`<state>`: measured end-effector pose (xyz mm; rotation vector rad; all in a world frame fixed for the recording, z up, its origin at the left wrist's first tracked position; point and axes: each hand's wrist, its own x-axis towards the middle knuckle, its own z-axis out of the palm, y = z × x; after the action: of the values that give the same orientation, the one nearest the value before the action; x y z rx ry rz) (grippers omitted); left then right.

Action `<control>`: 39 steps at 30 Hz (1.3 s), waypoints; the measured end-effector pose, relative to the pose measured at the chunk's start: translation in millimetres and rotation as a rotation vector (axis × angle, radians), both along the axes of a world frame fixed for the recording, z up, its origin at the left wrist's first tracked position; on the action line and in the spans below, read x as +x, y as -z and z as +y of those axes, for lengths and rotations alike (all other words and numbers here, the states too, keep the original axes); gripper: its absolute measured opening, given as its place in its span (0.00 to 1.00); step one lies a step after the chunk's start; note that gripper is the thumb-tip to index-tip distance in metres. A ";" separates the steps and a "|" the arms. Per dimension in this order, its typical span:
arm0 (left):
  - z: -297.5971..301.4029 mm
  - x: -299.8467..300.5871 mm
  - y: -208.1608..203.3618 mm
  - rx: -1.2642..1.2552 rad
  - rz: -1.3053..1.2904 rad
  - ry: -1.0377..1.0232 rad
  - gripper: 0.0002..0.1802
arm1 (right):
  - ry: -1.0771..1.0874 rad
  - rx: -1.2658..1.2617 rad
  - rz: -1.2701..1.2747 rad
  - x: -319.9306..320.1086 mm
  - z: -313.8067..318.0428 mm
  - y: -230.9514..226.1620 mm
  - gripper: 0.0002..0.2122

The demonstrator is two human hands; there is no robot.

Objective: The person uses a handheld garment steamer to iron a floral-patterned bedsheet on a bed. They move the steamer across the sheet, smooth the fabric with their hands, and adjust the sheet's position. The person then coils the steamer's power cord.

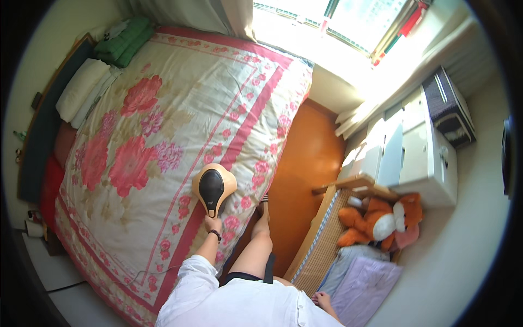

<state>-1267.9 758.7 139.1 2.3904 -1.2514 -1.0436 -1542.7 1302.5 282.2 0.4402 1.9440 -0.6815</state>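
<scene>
My left hand [213,224], with a dark bead bracelet at the wrist, is closed round the handle of a handheld mattress vacuum [213,188]. The vacuum has a gold, rounded body with a black top. It rests on the floral bedspread [180,125], near the pink stripe on the bed's right side. A thin pale cord [143,272] lies on the bedspread left of my sleeve. Low on the right, my right hand [322,300] hangs beside a wooden bench, near folded clothes [362,286]. Its fingers look loosely apart, and nothing shows in them.
White pillows [84,90] and a folded green blanket [125,42] lie by the headboard. Orange floor [299,163] runs between bed and bench [310,245]. An orange plush toy [381,220] sits on the bench. White cabinets [414,147] line the right wall; a bright window [348,22] is behind.
</scene>
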 end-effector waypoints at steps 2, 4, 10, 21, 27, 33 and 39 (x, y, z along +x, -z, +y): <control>-48.7 -6.0 11.5 -0.016 -0.042 -0.015 0.22 | -0.137 -0.032 -0.027 -36.3 -73.2 13.7 0.08; -82.1 -82.7 -16.9 0.049 0.015 -0.033 0.21 | -0.158 -0.054 0.005 -85.4 -123.8 1.4 0.09; -195.5 -148.9 -36.8 0.144 -0.066 -0.040 0.23 | -0.189 -0.241 -0.050 -187.8 -335.1 -35.9 0.10; -363.6 -281.9 -44.5 0.119 -0.004 -0.033 0.19 | -0.604 -0.304 -0.051 -370.8 -601.9 -7.4 0.09; -456.6 -390.2 -32.6 -0.147 0.207 -0.132 0.20 | -1.337 -0.384 0.409 -469.7 -820.6 68.9 0.13; -565.1 -479.7 -16.9 -0.262 0.066 -0.194 0.19 | -1.537 -0.681 1.055 -516.1 -1131.0 136.6 0.22; -721.5 -518.3 -27.4 -0.313 0.076 -0.198 0.18 | -1.728 -0.438 1.326 -545.2 -1256.7 192.2 0.31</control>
<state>-1786.2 37.2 166.4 2.1620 -1.0396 -0.8058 -2087.9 45.9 90.1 -2.2228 2.1659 -0.0585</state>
